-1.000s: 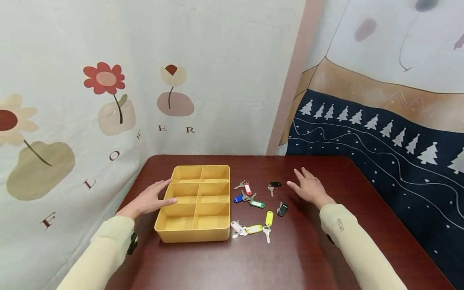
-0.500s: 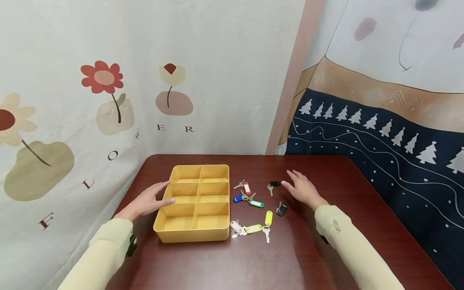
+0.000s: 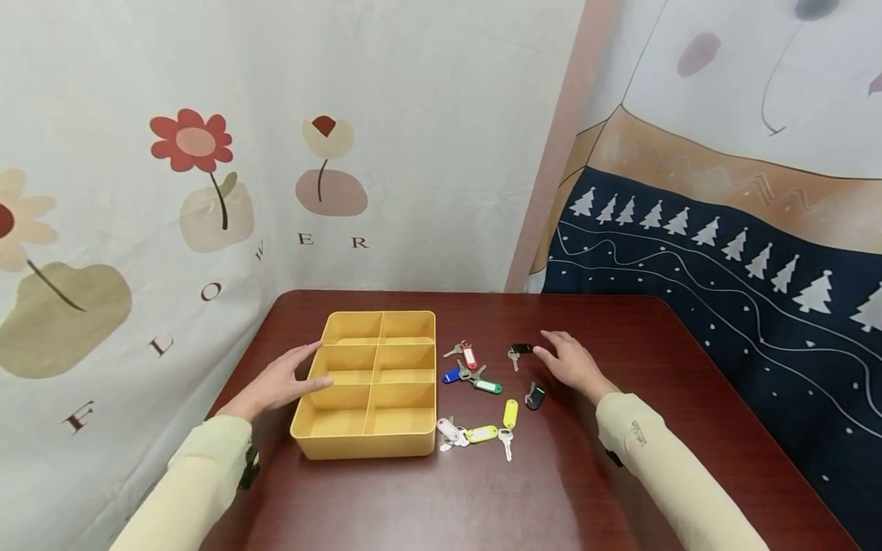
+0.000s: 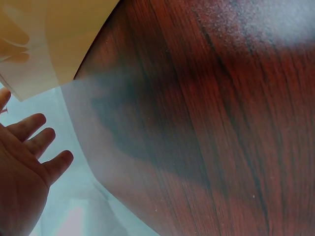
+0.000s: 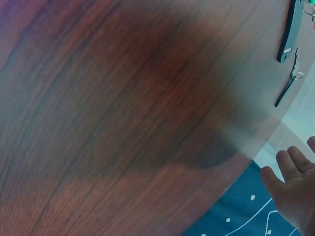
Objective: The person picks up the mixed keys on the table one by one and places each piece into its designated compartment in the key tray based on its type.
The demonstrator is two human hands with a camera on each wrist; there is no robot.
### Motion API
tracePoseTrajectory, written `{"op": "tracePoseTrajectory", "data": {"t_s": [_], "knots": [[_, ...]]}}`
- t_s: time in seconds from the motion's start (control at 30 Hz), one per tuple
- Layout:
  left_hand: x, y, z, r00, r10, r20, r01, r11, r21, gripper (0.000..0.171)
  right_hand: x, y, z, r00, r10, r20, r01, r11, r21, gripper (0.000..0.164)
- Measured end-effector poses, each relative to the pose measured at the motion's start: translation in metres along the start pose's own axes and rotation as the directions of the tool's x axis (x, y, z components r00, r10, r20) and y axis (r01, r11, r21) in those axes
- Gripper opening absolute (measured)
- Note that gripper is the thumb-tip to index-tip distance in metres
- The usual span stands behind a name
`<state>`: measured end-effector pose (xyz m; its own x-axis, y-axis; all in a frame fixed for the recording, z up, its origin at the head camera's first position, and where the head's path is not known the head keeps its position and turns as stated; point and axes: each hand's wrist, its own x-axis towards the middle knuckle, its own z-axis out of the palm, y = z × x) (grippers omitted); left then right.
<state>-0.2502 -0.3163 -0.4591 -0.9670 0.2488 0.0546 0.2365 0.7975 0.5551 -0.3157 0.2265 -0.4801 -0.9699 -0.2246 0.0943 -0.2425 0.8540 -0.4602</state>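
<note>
My left hand [image 3: 281, 379] rests at the left side of a yellow six-compartment box [image 3: 365, 446], fingers extended along its rim; the left wrist view shows them spread. My right hand [image 3: 573, 364] hovers low over the table's right part, fingers loosely extended and holding nothing. Just left of its fingertips lies a key with a black tag [image 3: 521, 348]. Nearer the front is a second key with a black tag [image 3: 536, 396]. Beside the box lie keys with a red tag [image 3: 469, 356], a blue tag [image 3: 451, 376] and a green tag [image 3: 488, 386].
Toward the front lie a white-pink tag [image 3: 447, 429], a yellow tag [image 3: 481, 435] and another yellow tag [image 3: 510, 414] with their keys. The dark red table [image 3: 482, 505] meets a white floral curtain [image 3: 441, 153] behind and a navy tree-print curtain [image 3: 723, 306] at right.
My right hand has moved left and lower, closer to the far black-tagged key. My left hand stays by the box, and the keys lie as before.
</note>
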Motion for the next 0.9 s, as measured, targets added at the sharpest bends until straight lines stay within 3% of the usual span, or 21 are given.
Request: {"op": "tracePoseTrajectory", "data": {"t_s": [0.43,0.9], "knots": [[-0.001,-0.001,0.002,1.0,-0.017,0.004,0.017,1.0,-0.006,0.093,-0.016,-0.001,0.007,0.998,-0.055,-0.019,0.057,0.995,0.087,0.048],[-0.002,-0.002,0.002,0.999,-0.047,0.018,0.047,0.998,-0.039,0.093,-0.055,-0.009,0.018,0.996,-0.061,-0.069,0.072,0.983,0.171,0.04]]}}
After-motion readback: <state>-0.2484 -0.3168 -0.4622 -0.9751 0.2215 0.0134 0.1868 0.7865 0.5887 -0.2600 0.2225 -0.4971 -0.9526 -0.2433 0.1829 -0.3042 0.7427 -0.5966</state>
